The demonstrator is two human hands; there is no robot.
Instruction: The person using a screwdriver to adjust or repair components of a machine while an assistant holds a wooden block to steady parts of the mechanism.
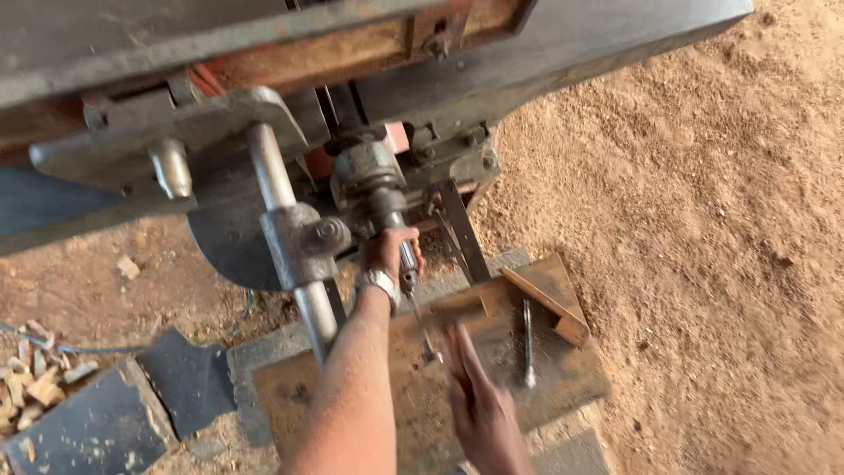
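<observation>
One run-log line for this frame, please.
left hand: grips machine chuck | right hand: blurred, open, above wooden board | drill bit: lying on board

left arm is stretching straight up and away from the body, bare forearm running long through the middle, a band sitting on the wrist. the left hand (389, 253) is curling shut, fingers wrapping tight at the top of the reach. the right hand (479, 400) is hanging lower and nearer, open, fingers pointing forward and blurring, gripping nothing.
</observation>
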